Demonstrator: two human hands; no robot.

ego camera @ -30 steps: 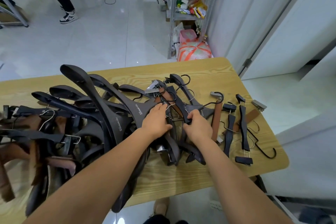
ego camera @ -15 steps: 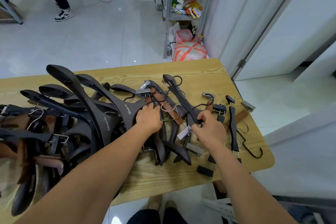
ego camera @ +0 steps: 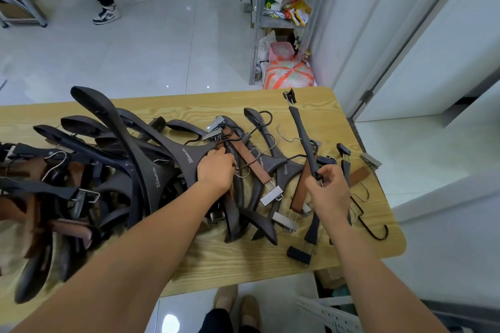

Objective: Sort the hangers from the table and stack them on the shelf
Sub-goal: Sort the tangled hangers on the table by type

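Right hand [ego camera: 328,192] is what changed: a second ago it was sunk in the tangle close beside my left hand [ego camera: 216,170], and now it has come out to the right, thumb and fingers pinched round the slim bar of a black clip hanger [ego camera: 303,132].

The tabletop [ego camera: 243,259] still carries nearly everything; the heap of hangers [ego camera: 67,189] on its left half looks as it did, dark coat shapes and brown ones locked together by their hooks. My left hand has stayed on the neck of the wide dark hanger [ego camera: 189,155] at the heap's right edge, pressing it down; its fingers bend toward the hooks, but I cannot tell whether they grip anything. The black clip hanger now slants up and away from my right hand, its far clip raised above the wood, so I judge it free of the tangle. A few small clip hangers [ego camera: 345,167] lie near it at the right edge.

So one piece is sorted out; it could join those small ones, and nothing has yet gone to the metal shelf [ego camera: 260,8] beyond.
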